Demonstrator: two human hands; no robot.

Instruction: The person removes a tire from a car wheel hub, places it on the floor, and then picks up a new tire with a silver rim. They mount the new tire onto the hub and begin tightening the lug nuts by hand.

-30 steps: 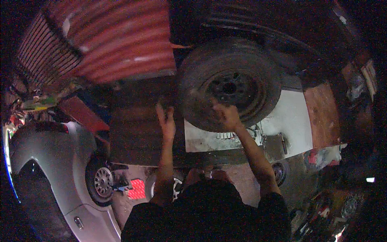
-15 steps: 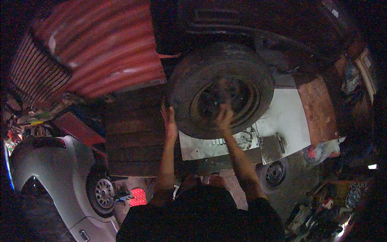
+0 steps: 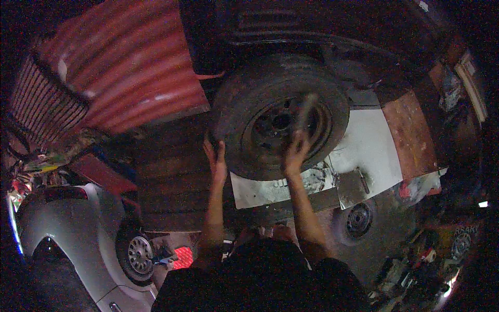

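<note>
A dark wheel (image 3: 236,109), a tyre on a steel rim, stands upright and tilted a little in front of me. My left hand (image 3: 217,161) lies against the lower left side of the tyre, fingers stretched and thumb apart. At the right part of the rim, my right hand (image 3: 296,153) is closed round a short stick-like tool (image 3: 309,108). The tool points up across the rim's holes; motion blur and dim light hide its kind. Below the tyre lies a stained white sheet (image 3: 254,193), with a dark slim tool (image 3: 363,182) on the sheet's right part.
Dark wooden boards (image 3: 166,177) lie left of the wheel. A red corrugated panel (image 3: 135,67) rises behind them. A silver car (image 3: 67,223) stands at the lower left. Another wheel (image 3: 358,221) lies at the lower right, near clutter (image 3: 416,265). A brown board (image 3: 410,130) adjoins the sheet.
My right hand has shifted slightly right on the rim, and the tool now points up more visibly. The rim's centre hole has come into view. My left hand stays at the tyre's side.
</note>
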